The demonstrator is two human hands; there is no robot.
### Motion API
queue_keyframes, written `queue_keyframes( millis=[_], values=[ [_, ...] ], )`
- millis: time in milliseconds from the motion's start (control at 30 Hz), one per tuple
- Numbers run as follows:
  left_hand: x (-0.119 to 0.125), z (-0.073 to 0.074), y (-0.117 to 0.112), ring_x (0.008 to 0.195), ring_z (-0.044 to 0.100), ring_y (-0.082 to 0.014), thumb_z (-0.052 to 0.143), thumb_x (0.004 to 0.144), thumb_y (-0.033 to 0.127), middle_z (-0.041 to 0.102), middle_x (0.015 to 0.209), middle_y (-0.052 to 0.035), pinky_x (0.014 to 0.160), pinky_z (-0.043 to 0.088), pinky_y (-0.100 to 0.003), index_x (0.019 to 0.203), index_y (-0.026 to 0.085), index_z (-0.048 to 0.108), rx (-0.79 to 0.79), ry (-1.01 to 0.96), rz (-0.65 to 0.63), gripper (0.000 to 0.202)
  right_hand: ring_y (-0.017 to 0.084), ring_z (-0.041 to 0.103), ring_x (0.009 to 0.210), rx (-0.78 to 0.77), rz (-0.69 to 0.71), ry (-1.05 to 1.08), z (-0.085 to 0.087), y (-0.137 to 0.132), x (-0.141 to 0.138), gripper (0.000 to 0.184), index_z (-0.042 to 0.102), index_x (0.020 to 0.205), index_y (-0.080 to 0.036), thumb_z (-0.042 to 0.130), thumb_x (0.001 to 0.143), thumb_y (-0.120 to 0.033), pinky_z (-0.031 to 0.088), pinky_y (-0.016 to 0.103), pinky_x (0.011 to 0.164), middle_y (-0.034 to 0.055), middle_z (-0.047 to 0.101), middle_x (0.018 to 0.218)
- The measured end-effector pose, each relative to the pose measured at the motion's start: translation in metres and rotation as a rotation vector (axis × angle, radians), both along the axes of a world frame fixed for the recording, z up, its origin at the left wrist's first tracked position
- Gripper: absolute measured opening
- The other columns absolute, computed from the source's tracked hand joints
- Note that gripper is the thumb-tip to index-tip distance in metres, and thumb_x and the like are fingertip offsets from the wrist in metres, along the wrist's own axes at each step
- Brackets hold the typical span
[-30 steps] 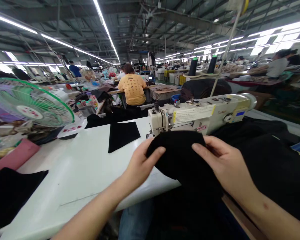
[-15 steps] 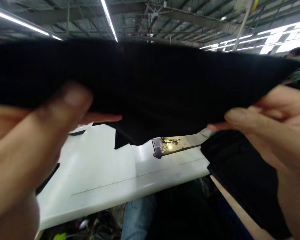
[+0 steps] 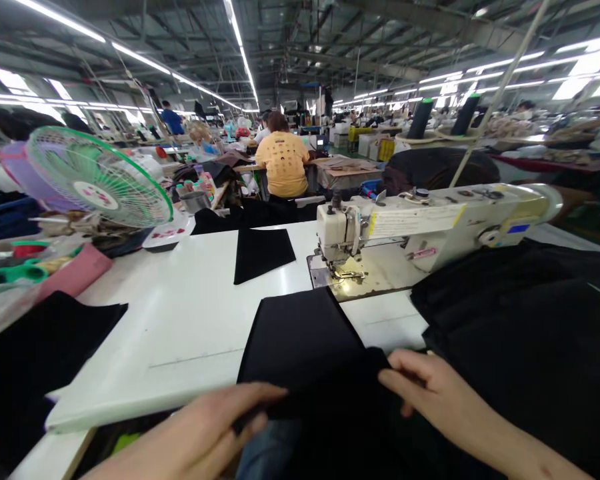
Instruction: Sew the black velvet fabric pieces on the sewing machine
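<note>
Black cloth (image 3: pixel 300 333) at lower centre, lying over the front edge of the counter (image 3: pixel 190 307); left hand (image 3: pixel 217 420) and right hand (image 3: pixel 430 387) each pinching it. Sewing machine (image 3: pixel 460 233), right of centre: label (image 3: pixel 415 223) printed, illegible. Grey pot (image 3: pixel 196 202), left of centre: contents indistinct

The machine (image 3: pixel 405 227) stands at the right of the worktop (image 3: pixel 190 313). The panel (image 3: pixel 300 327) lies across the front edge, before the machine's left end, between the left hand (image 3: pixel 215 427) and the right hand (image 3: pixel 425 383). The patch (image 3: pixel 264 255) lies left of the machine, near the rear edge. The pile (image 3: pixel 520 327) lies before the machine's right end. The fan (image 3: pixel 100 187) stands by the rear left corner.
</note>
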State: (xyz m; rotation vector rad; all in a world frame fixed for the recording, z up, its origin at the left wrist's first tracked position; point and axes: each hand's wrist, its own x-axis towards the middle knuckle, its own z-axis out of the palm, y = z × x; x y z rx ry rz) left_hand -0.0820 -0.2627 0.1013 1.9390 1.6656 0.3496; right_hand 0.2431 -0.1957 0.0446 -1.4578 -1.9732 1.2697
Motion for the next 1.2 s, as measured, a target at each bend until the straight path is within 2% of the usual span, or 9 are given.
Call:
queue_keyframes(
  millis=[100, 200, 333, 567, 733, 833, 900, 1033, 1200],
  values=[
    [-0.007, -0.003, 0.059, 0.088, 0.072, -0.0248, 0.04, 0.096, 0.045, 0.077, 0.103, -0.0067, 0.083, 0.054, -0.032, 0.109, 0.026, 0.072, -0.007, 0.14, 0.058, 0.04, 0.014, 0.054, 0.057, 0.143, -0.061, 0.05, -0.011, 0.04, -0.026, 0.034, 0.048, 0.067, -0.023, 0.055, 0.091, -0.046, 0.042, 0.025, 0.055, -0.0057, 0.047, 0.06],
    [-0.008, -0.024, 0.108, 0.094, 0.069, -0.0295, 0.04, 0.096, 0.037, 0.072, 0.099, -0.0133, 0.083, 0.051, -0.038, 0.093, 0.019, 0.069, 0.056, 0.46, 0.155, 0.034, 0.018, 0.059, 0.075, 0.382, -0.07, -0.009, -0.023, 0.079, -0.056, 0.023, 0.054, 0.068, -0.023, 0.062, 0.087, -0.032, 0.046, 0.029, 0.072, -0.0012, 0.059, 0.075],
    [-0.012, -0.054, 0.137, 0.109, 0.061, -0.0308, 0.052, 0.091, 0.03, 0.063, 0.117, -0.0159, 0.083, 0.05, -0.037, 0.099, 0.018, 0.063, 0.129, 0.529, 0.206, 0.018, 0.023, 0.059, 0.096, 0.42, -0.094, -0.072, -0.04, 0.108, -0.083, 0.016, 0.057, 0.069, -0.022, 0.07, 0.079, -0.021, 0.045, 0.035, 0.088, 0.004, 0.061, 0.093],
    [-0.015, -0.071, 0.141, 0.088, 0.063, -0.024, 0.051, 0.085, 0.014, 0.064, 0.089, -0.0074, 0.081, 0.049, -0.035, 0.084, 0.021, 0.052, 0.169, 0.202, 0.241, 0.007, 0.026, 0.057, 0.102, 0.372, -0.118, -0.019, -0.05, 0.111, -0.085, 0.016, 0.057, 0.069, -0.022, 0.072, 0.074, -0.02, 0.044, 0.039, 0.093, 0.0056, 0.06, 0.097],
    [-0.001, -0.063, 0.126, 0.079, 0.061, -0.0184, 0.058, 0.082, 0.027, 0.063, 0.082, -0.0006, 0.078, 0.05, -0.031, 0.084, 0.022, 0.056, 0.406, -0.407, 0.401, 0.006, 0.02, 0.062, 0.084, 0.245, -0.173, 0.164, -0.04, 0.095, -0.068, 0.018, 0.057, 0.079, -0.021, 0.059, 0.088, -0.036, 0.05, 0.033, 0.079, 0.0041, 0.064, 0.091],
    [0.009, -0.053, 0.116, 0.079, 0.064, -0.0179, 0.07, 0.075, 0.032, 0.068, 0.081, 0.0007, 0.075, 0.051, -0.029, 0.096, 0.022, 0.063, 0.257, -0.77, 0.461, 0.024, 0.017, 0.06, 0.072, -0.036, -0.189, 0.428, -0.028, 0.083, -0.053, 0.029, 0.06, 0.079, -0.019, 0.066, 0.084, -0.047, 0.05, 0.03, 0.068, -0.0011, 0.061, 0.073],
    [0.015, -0.046, 0.113, 0.079, 0.066, -0.0181, 0.075, 0.071, 0.033, 0.07, 0.083, -0.0003, 0.074, 0.051, -0.029, 0.097, 0.021, 0.065, 0.146, -0.939, 0.454, 0.03, 0.019, 0.064, 0.077, -0.149, -0.22, 0.569, -0.022, 0.077, -0.041, 0.03, 0.067, 0.081, -0.018, 0.077, 0.075, -0.046, 0.052, 0.031, 0.074, 0.0001, 0.066, 0.076],
    [0.024, -0.037, 0.113, 0.072, 0.062, -0.0155, 0.077, 0.066, 0.026, 0.072, 0.079, -0.0014, 0.069, 0.048, -0.026, 0.08, 0.019, 0.072, 0.153, -0.877, 0.403, 0.016, 0.027, 0.068, 0.097, 0.015, -0.428, 0.534, -0.017, 0.07, -0.016, 0.041, 0.077, 0.094, -0.021, 0.086, 0.063, -0.045, 0.051, 0.039, 0.094, 0.0048, 0.076, 0.095],
    [0.035, -0.028, 0.116, 0.074, 0.061, -0.0153, 0.077, 0.065, 0.022, 0.072, 0.085, -0.0031, 0.064, 0.046, -0.024, 0.077, 0.019, 0.075, 0.207, -0.812, 0.338, 0.012, 0.032, 0.059, 0.126, 0.121, -0.545, 0.463, -0.014, 0.065, 0.004, 0.045, 0.078, 0.107, -0.025, 0.08, 0.072, -0.052, 0.041, 0.041, 0.112, 0.0048, 0.073, 0.121]
  ],
)
